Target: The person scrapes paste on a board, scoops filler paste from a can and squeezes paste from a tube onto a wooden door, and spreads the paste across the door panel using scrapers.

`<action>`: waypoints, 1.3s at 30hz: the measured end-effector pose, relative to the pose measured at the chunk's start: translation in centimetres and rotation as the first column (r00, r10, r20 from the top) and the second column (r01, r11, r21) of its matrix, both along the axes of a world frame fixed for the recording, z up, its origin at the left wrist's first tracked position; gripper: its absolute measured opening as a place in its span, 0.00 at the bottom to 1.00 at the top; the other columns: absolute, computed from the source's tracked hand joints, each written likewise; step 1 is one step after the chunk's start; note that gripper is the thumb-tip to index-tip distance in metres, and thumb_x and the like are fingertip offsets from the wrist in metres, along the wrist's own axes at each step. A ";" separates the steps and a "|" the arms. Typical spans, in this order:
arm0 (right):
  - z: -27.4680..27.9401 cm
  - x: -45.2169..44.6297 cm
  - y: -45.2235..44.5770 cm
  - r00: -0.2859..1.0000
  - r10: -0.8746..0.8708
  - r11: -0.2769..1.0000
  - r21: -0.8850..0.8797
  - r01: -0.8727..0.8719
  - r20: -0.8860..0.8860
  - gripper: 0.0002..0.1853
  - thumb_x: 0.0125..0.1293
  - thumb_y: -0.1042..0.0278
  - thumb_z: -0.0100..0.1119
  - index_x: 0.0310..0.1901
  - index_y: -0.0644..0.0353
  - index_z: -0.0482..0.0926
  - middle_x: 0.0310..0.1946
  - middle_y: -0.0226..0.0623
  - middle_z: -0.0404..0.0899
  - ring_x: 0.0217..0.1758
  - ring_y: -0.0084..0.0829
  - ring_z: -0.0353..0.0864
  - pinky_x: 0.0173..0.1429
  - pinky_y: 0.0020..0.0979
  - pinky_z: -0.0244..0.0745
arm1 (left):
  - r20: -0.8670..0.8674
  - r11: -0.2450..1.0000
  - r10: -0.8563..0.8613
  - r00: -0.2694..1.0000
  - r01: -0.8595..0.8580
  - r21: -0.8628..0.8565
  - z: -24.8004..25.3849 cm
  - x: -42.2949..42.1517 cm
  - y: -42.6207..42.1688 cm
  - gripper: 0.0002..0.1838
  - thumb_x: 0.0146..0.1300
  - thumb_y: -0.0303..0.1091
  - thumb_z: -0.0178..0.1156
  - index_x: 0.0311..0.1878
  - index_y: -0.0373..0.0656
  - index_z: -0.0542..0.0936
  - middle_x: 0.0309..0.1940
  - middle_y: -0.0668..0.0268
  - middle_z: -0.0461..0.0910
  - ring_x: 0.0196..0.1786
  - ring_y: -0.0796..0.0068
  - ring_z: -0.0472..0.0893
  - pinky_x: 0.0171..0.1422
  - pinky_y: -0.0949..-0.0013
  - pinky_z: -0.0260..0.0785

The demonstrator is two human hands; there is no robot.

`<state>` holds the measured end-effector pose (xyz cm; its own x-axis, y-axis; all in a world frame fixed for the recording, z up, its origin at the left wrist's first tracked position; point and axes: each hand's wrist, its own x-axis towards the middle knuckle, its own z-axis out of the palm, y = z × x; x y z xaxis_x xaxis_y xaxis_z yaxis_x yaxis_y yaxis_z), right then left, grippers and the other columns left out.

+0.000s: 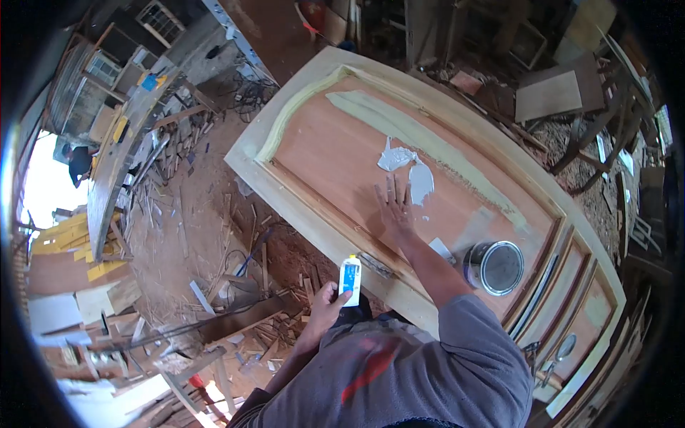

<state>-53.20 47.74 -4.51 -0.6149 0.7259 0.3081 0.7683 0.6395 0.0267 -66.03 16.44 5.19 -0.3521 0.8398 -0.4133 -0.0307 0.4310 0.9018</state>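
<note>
My left hand (327,308) is wrapped round a small white bottle (351,279) with a blue label and a yellow cap, held upright beside the near edge of a wooden door (321,128). With fingers spread, my right hand (396,212) is over the door's large recessed panel, just short of a smeared patch of grey-white filler (422,182). Whether the palm touches the wood, I cannot tell. A long pale greenish coat (428,135) runs along the panel's far side. To the right of my right forearm stands a round metal can (501,268), its lid facing up.
A pale flat piece (442,250) lies by the can. Farther right on the door is a small round metal object (566,346). Wood scraps (267,342) litter the ground at left, near a long workbench (118,171). A person (78,165) is at the far left.
</note>
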 end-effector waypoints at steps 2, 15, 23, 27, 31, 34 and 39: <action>0.5 -1.3 -0.5 0.994 -0.032 0.997 -0.069 0.039 0.102 0.47 0.66 0.62 0.63 0.85 0.50 0.51 0.85 0.59 0.44 0.89 0.61 0.40 0.86 0.71 0.34 | 0.008 0.997 -0.065 0.998 0.066 -0.033 1.3 -2.4 2.3 0.14 0.72 0.38 0.72 0.41 0.41 0.77 0.32 0.74 0.78 0.36 0.87 0.75 0.41 0.74 0.69; 3.2 -3.1 -6.5 0.454 -0.891 0.368 -0.601 0.710 -0.009 0.74 0.54 0.40 0.81 0.85 0.63 0.33 0.83 0.72 0.34 0.88 0.71 0.28 0.83 0.74 0.24 | 0.179 0.952 -0.305 0.935 0.302 0.044 0.2 -22.2 21.6 0.11 0.72 0.35 0.71 0.44 0.40 0.79 0.36 0.73 0.81 0.38 0.86 0.76 0.44 0.75 0.72; 4.4 -1.8 -5.1 0.404 -0.895 0.232 -0.574 0.786 0.191 0.71 0.54 0.44 0.81 0.86 0.57 0.36 0.84 0.71 0.33 0.88 0.70 0.27 0.83 0.75 0.27 | 0.229 0.902 -0.429 0.874 0.427 0.060 0.4 -26.6 26.9 0.12 0.72 0.36 0.71 0.46 0.41 0.78 0.37 0.73 0.81 0.39 0.86 0.77 0.47 0.75 0.72; 4.2 -1.7 -5.6 0.356 -0.867 0.133 -0.526 0.840 0.350 0.69 0.56 0.46 0.80 0.86 0.55 0.37 0.85 0.68 0.32 0.89 0.67 0.28 0.83 0.75 0.26 | 0.243 0.876 -0.477 0.845 0.480 0.051 0.1 -27.9 27.8 0.13 0.71 0.36 0.72 0.48 0.42 0.78 0.39 0.73 0.81 0.40 0.86 0.77 0.49 0.75 0.72; 4.6 -1.3 -6.4 0.411 -0.834 0.239 -0.431 0.870 0.367 0.66 0.57 0.49 0.78 0.86 0.56 0.39 0.85 0.69 0.34 0.88 0.68 0.28 0.83 0.75 0.26 | 0.293 0.860 -0.506 0.811 0.500 0.100 0.7 -26.8 29.5 0.12 0.72 0.35 0.72 0.44 0.41 0.78 0.36 0.73 0.81 0.37 0.86 0.77 0.44 0.75 0.71; 4.0 -1.9 -7.2 0.308 -0.939 0.200 -0.487 0.850 0.151 0.63 0.59 0.50 0.76 0.86 0.57 0.42 0.85 0.69 0.36 0.89 0.66 0.29 0.84 0.74 0.25 | 0.285 0.833 -0.550 0.785 0.538 0.128 1.3 -26.0 31.1 0.12 0.72 0.35 0.72 0.45 0.40 0.78 0.36 0.73 0.81 0.37 0.86 0.77 0.44 0.75 0.72; 3.1 -4.5 -8.0 0.494 -0.858 0.464 -0.201 0.863 0.139 0.52 0.62 0.61 0.67 0.85 0.54 0.50 0.85 0.62 0.41 0.89 0.63 0.34 0.85 0.73 0.25 | 0.241 0.781 -0.623 0.744 0.608 0.143 1.6 -24.4 32.8 0.13 0.72 0.35 0.71 0.45 0.39 0.77 0.36 0.73 0.81 0.38 0.86 0.78 0.44 0.75 0.72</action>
